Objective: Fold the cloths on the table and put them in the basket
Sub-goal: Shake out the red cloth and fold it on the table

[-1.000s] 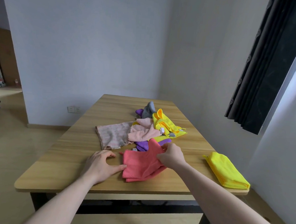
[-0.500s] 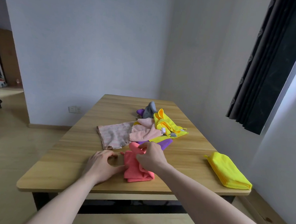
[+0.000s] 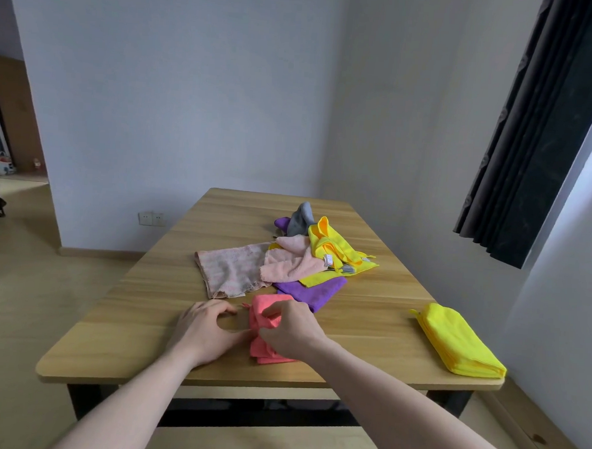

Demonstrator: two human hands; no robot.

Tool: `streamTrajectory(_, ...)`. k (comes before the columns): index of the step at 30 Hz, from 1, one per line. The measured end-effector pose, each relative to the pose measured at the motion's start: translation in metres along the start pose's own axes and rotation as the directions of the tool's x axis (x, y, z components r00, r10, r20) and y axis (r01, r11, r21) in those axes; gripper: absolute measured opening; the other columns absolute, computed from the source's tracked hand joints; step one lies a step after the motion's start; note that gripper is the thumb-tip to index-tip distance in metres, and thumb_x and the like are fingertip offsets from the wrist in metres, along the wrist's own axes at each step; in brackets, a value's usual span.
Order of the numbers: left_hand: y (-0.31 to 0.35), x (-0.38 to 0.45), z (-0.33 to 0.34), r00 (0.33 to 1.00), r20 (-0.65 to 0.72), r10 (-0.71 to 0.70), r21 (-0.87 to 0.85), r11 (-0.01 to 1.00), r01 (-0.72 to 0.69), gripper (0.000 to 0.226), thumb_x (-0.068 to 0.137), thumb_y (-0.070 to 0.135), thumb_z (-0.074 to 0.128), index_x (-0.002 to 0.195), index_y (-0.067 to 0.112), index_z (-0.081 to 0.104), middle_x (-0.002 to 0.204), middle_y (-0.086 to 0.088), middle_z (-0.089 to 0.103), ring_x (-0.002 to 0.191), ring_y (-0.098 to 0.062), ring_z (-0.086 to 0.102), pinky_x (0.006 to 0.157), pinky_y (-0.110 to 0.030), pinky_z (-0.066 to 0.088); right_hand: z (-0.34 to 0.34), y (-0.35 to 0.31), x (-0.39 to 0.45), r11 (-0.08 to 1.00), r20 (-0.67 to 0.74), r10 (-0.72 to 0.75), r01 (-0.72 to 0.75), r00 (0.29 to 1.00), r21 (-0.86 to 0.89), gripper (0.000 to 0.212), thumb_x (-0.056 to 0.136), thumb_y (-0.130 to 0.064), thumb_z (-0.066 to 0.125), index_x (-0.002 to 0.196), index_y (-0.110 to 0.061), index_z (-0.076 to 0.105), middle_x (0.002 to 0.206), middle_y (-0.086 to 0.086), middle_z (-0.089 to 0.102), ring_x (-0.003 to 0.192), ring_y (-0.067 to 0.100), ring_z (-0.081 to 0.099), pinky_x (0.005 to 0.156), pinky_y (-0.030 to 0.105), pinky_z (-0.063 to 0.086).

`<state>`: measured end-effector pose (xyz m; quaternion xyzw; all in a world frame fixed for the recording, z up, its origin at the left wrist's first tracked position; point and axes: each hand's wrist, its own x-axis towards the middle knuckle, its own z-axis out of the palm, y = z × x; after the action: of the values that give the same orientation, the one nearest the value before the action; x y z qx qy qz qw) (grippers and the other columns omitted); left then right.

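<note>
A coral-red cloth lies folded into a narrow strip near the front of the wooden table. My right hand grips its folded-over edge from the right and covers much of it. My left hand rests on the table at the cloth's left edge, thumb touching its lower corner. Behind lie a purple cloth, a flat dusty-pink cloth, a fluffy pink cloth, crumpled yellow cloths and a grey cloth. No basket is in view.
A folded yellow cloth sits at the table's right front corner. White walls stand behind and to the right, with a dark curtain at the upper right. Open floor and a doorway lie to the left.
My right hand carried the red cloth's right side over to the left, folding it from a wide square into a narrow strip. My left hand stayed at the cloth's left edge.
</note>
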<state>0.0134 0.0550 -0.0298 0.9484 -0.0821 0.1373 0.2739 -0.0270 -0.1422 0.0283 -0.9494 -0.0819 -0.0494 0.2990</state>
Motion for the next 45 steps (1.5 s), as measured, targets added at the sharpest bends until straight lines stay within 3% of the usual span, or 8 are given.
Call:
streamTrajectory(4, -0.001, 0.0, 0.0, 1.0, 0.014, 0.001, 0.002, 1.0, -0.001, 0.074, 0.056, 0.1, 0.051, 0.107, 0.048, 0.063, 0.132, 0.024, 0.06, 0.125, -0.008, 0.051, 0.106, -0.035, 0.041, -0.005, -0.002, 0.003, 0.992, -0.093, 0.022, -0.01, 0.995, 0.127, 0.033, 0.088, -0.033, 0.063, 0.117, -0.021, 0.074, 0.116, -0.008, 0.071, 0.085, 0.01, 0.071, 0.061, 0.019, 0.051)
streamTrajectory(7, -0.001, 0.0, 0.002, 1.0, 0.013, -0.005, 0.014, 1.0, 0.005, 0.081, 0.053, 0.102, 0.05, 0.11, 0.045, 0.066, 0.13, 0.026, 0.06, 0.124, -0.006, 0.052, 0.106, -0.035, 0.042, -0.001, -0.002, 0.01, 0.995, -0.2, -0.095, 0.092, 0.975, -0.024, 0.028, 0.09, -0.031, 0.063, 0.116, -0.026, 0.071, 0.123, -0.005, 0.063, 0.111, 0.018, 0.06, 0.084, 0.029, 0.052)
streamTrajectory(10, -0.002, 0.0, 0.003, 1.0, -0.009, -0.007, 0.0, 1.0, 0.007, 0.075, 0.053, 0.099, 0.053, 0.105, 0.047, 0.066, 0.126, 0.027, 0.063, 0.121, -0.006, 0.054, 0.103, -0.033, 0.043, 0.009, -0.002, 0.013, 0.972, -0.096, -0.145, 0.124, 0.985, -0.2, 0.038, 0.094, -0.034, 0.054, 0.13, -0.026, 0.061, 0.139, 0.002, 0.048, 0.124, 0.031, 0.044, 0.101, 0.045, 0.045)
streamTrajectory(15, -0.004, 0.002, 0.004, 1.0, -0.005, 0.013, -0.008, 1.0, -0.013, 0.056, 0.056, 0.092, 0.057, 0.097, 0.053, 0.057, 0.127, 0.025, 0.063, 0.123, -0.01, 0.054, 0.106, -0.034, 0.043, 0.021, 0.001, 0.015, 0.975, 0.103, -0.095, 0.114, 0.99, -0.193, 0.052, 0.097, -0.024, 0.042, 0.148, -0.019, 0.042, 0.16, 0.007, 0.029, 0.149, 0.033, 0.021, 0.121, 0.05, 0.023)
streamTrajectory(22, -0.011, 0.007, 0.01, 1.0, 0.0, 0.008, 0.032, 0.999, -0.008, 0.06, 0.066, 0.078, 0.05, 0.113, 0.045, 0.067, 0.133, 0.025, 0.061, 0.127, -0.011, 0.052, 0.109, -0.036, 0.04, 0.036, 0.014, 0.017, 0.945, 0.236, -0.052, 0.124, 0.97, -0.304, 0.071, 0.099, -0.044, 0.037, 0.161, -0.026, 0.009, 0.169, 0.002, 0.008, 0.155, 0.03, -0.002, 0.123, 0.056, 0.0)
streamTrajectory(28, -0.01, 0.006, 0.011, 1.0, 0.027, -0.004, 0.056, 0.998, 0.003, 0.041, 0.082, 0.064, 0.059, 0.118, 0.045, 0.064, 0.137, 0.025, 0.057, 0.13, -0.01, 0.047, 0.111, -0.037, 0.037, 0.037, 0.018, 0.011, 0.922, 0.263, -0.059, 0.154, 0.963, -0.356, 0.068, 0.098, -0.041, 0.029, 0.161, -0.029, 0.01, 0.169, 0.004, 0.005, 0.156, 0.032, -0.003, 0.123, 0.057, -0.002)
streamTrajectory(34, -0.011, 0.006, 0.01, 0.999, 0.041, -0.009, 0.042, 0.999, 0.007, 0.027, 0.083, 0.066, 0.06, 0.107, 0.054, 0.057, 0.137, 0.025, 0.056, 0.13, -0.01, 0.047, 0.111, -0.039, 0.037, 0.029, 0.03, -0.001, 0.913, 0.25, -0.088, 0.179, 0.964, -0.368, 0.068, 0.098, -0.034, 0.03, 0.162, -0.026, 0.01, 0.17, 0.005, 0.006, 0.156, 0.032, -0.001, 0.124, 0.055, -0.001)
streamTrajectory(45, -0.01, 0.002, 0.013, 0.998, 0.055, 0.011, 0.122, 0.992, -0.018, 0.041, 0.092, 0.064, 0.051, 0.128, 0.044, 0.056, 0.145, 0.022, 0.05, 0.135, -0.01, 0.043, 0.114, -0.04, 0.035, -0.006, 0.07, -0.026, 0.89, 0.22, -0.017, 0.115, 0.975, -0.442, 0.068, 0.098, -0.031, 0.029, 0.162, -0.023, 0.006, 0.168, 0.005, 0.01, 0.155, 0.032, 0.003, 0.124, 0.054, 0.005)
